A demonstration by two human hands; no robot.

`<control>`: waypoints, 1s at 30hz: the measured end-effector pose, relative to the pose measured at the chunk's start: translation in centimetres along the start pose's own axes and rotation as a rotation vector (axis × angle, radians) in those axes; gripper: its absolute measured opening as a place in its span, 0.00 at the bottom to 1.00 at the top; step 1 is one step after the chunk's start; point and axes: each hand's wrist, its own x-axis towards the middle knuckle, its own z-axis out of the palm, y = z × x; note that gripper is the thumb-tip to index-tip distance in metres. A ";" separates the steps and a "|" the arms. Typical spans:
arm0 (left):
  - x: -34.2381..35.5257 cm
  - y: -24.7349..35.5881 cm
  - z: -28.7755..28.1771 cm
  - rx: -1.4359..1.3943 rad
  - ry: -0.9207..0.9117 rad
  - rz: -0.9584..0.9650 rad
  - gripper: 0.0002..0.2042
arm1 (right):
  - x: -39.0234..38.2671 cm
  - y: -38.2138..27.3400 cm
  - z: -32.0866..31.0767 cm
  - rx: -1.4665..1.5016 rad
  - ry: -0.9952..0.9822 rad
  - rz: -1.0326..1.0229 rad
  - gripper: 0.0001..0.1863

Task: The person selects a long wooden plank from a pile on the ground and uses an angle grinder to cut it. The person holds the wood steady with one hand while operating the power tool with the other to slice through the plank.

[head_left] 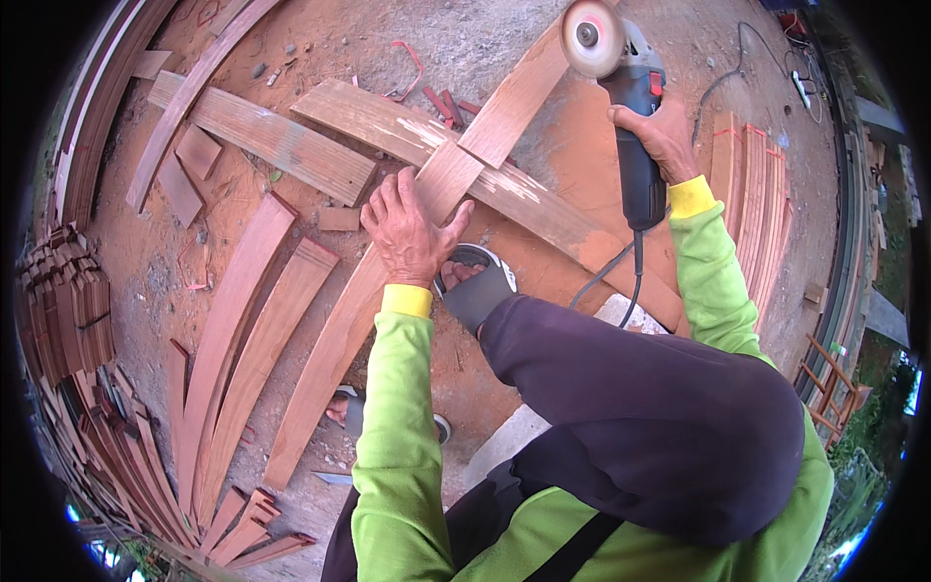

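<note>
My right hand is wrapped round the dark body of an angle grinder with a red switch. Its round disc is over the far end of a long wooden plank, apparently close to the wood; I cannot tell whether they touch. My left hand lies on this plank nearer to me, fingers spread and thumb out to the side. A dark line crosses the plank just beyond that hand. Beneath it, a paint-worn board runs crosswise. My sandalled foot is beside the plank.
Several curved-looking planks lie at the left, with wood offcuts below. A wood stack stands at the far left. More bundled strips lie at the right. The grinder's cord loops down near my knee. A power strip is at the far right.
</note>
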 end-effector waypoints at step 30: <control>11.8 -4.9 -5.1 0.005 -0.230 -0.154 0.30 | -3.3 4.5 0.1 0.621 0.115 0.298 0.20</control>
